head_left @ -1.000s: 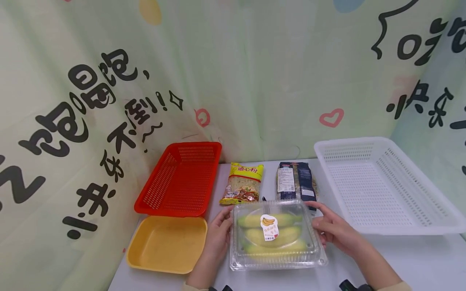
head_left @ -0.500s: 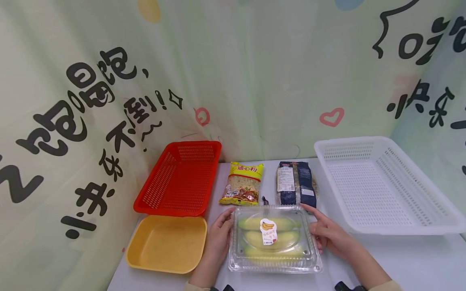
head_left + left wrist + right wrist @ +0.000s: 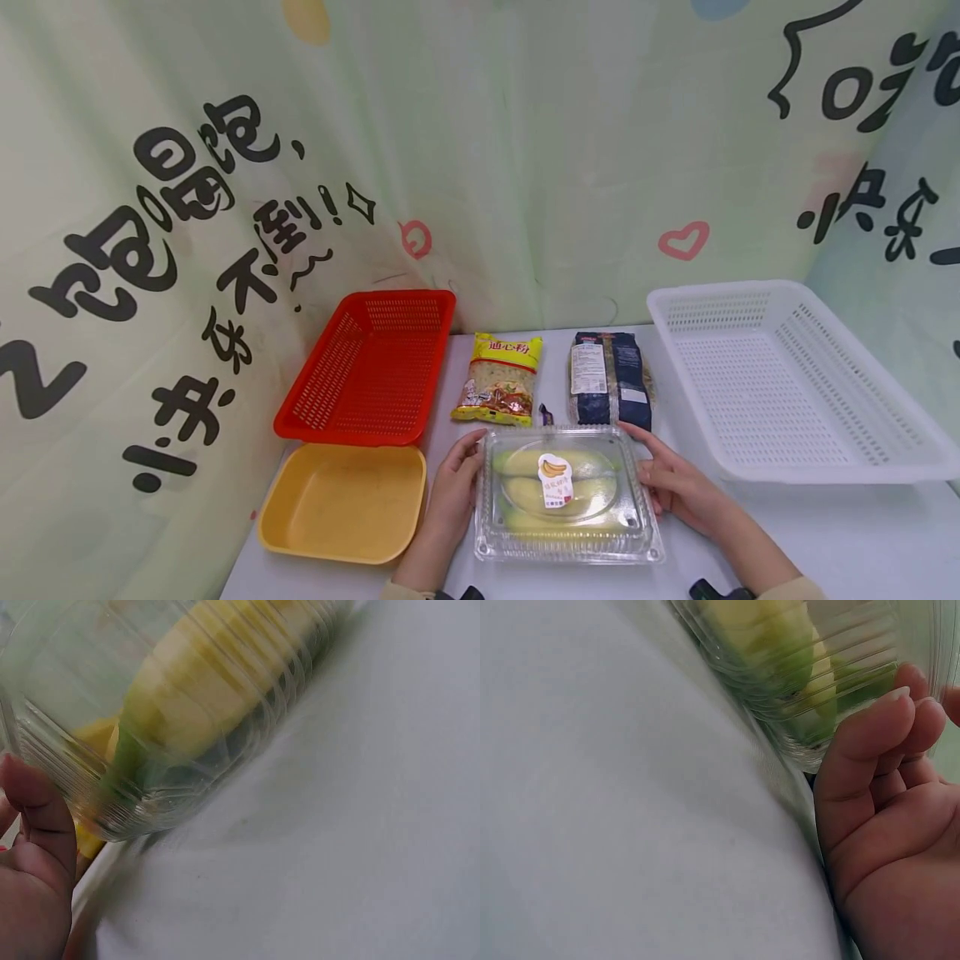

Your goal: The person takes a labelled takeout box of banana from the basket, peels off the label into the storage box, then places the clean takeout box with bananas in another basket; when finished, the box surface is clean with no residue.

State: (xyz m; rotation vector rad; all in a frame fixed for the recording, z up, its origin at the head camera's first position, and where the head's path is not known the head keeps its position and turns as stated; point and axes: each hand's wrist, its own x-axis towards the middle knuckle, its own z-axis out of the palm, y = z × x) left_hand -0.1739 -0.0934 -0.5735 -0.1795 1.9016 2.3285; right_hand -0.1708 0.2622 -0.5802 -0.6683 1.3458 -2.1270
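A clear plastic clamshell box of bananas (image 3: 570,500) with a banana sticker on its lid lies near the front of the white table, lid closed. My left hand (image 3: 452,487) grips its left side, the fingertips at the back left corner. On the opposite side my right hand (image 3: 686,483) holds the box, the index finger reaching to the back right corner. In the left wrist view, the thumb (image 3: 37,795) is by the ribbed wall. Curled fingers (image 3: 877,735) meet the box's end in the right wrist view. The box hides the far fingers partly.
Behind the box lie a yellow pasta bag (image 3: 498,379), a dark blue food bag (image 3: 611,379) and a small dark wrapped item (image 3: 546,414). A red basket (image 3: 367,367) and a yellow tub (image 3: 345,504) stand left. A white basket (image 3: 795,400) stands right.
The box has come down slightly towards the person and now lies flatter, its right end shifted a little left. Both hands stay at its sides. The small dark item shows more.
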